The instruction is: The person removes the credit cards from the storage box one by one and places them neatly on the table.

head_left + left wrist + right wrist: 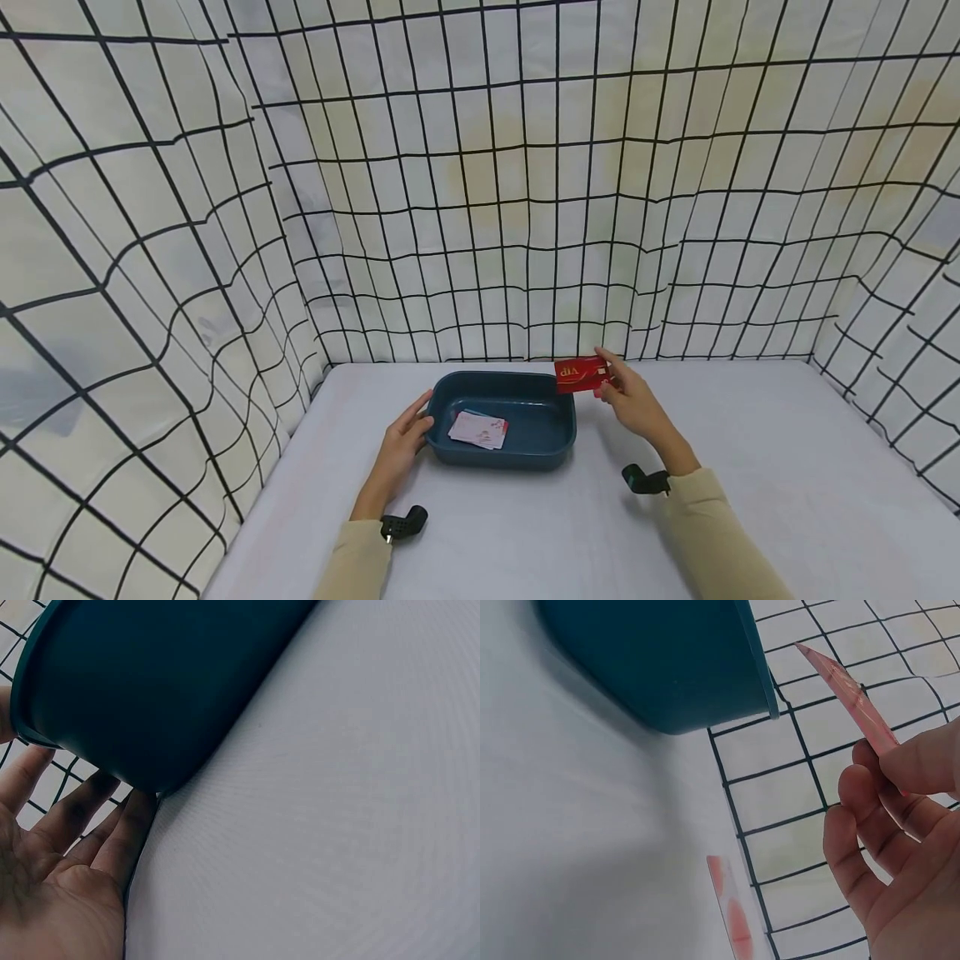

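Observation:
A dark teal plastic bin [498,460] sits on the white table with a small stack of pale cards [477,428] inside. The top card has red printing. At the bin's left end, my left hand [399,450] holds the rim; in the left wrist view its fingers [112,844] touch the outer wall. My right hand [633,404] pinches a red VIP card [576,375] between thumb and fingers, over the bin's far right corner. From the side, the right wrist view shows this card tilted and raised above the table.
Another pink-and-white card [735,922] lies on the table right of the bin, mostly hidden by my right hand in the head view. A black wire grid [525,250] backed with white cloth stands along the table's far edge and both sides.

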Action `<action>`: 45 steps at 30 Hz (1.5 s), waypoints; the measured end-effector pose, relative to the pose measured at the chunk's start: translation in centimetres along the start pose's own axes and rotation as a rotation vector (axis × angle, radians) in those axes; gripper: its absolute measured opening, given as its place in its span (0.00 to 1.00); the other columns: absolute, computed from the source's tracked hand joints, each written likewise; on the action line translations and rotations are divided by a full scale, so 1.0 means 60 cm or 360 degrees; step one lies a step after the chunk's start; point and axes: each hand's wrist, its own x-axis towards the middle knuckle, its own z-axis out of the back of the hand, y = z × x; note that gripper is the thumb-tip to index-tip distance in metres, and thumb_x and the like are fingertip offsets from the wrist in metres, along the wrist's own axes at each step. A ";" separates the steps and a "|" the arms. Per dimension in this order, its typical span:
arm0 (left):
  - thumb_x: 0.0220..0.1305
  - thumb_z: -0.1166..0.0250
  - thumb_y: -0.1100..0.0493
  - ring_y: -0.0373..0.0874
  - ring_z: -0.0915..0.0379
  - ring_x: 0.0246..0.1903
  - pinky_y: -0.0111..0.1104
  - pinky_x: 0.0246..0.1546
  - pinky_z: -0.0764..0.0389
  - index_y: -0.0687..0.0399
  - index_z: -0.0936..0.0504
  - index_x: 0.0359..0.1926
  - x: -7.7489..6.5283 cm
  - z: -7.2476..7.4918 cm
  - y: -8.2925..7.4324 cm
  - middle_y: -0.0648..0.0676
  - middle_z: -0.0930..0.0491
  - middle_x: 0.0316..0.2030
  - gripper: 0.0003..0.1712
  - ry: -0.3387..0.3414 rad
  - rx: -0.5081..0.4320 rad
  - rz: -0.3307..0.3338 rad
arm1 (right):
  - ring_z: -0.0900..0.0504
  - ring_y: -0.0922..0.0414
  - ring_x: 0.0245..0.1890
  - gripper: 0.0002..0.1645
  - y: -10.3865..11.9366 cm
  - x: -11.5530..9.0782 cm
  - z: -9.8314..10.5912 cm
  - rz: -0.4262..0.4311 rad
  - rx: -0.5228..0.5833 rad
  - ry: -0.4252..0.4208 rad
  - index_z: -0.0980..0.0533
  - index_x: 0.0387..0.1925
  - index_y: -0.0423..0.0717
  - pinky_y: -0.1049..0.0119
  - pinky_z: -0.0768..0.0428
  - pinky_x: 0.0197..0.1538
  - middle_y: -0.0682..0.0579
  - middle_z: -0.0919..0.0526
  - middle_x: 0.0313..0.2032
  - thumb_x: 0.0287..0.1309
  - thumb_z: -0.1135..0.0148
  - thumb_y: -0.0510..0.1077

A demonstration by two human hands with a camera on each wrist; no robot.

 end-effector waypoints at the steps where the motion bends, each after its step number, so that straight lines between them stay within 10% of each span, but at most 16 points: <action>1: 0.78 0.45 0.54 0.50 0.34 0.73 0.43 0.69 0.26 0.32 0.32 0.74 0.000 0.000 0.000 0.56 0.34 0.75 0.27 0.0000 -0.0003 0.0000 | 0.20 0.48 0.42 0.38 -0.001 -0.001 0.002 -0.0001 0.0000 0.0000 0.44 0.79 0.50 0.65 0.21 0.42 0.35 0.22 0.52 0.73 0.48 0.35; 45: 0.78 0.46 0.56 0.49 0.35 0.74 0.42 0.69 0.26 0.34 0.32 0.75 0.000 -0.003 -0.003 0.55 0.35 0.76 0.28 -0.0007 0.0005 0.0010 | 0.24 0.49 0.40 0.40 -0.137 -0.021 0.093 -0.0391 -0.0119 0.0013 0.50 0.78 0.33 0.65 0.27 0.39 0.31 0.25 0.49 0.66 0.55 0.33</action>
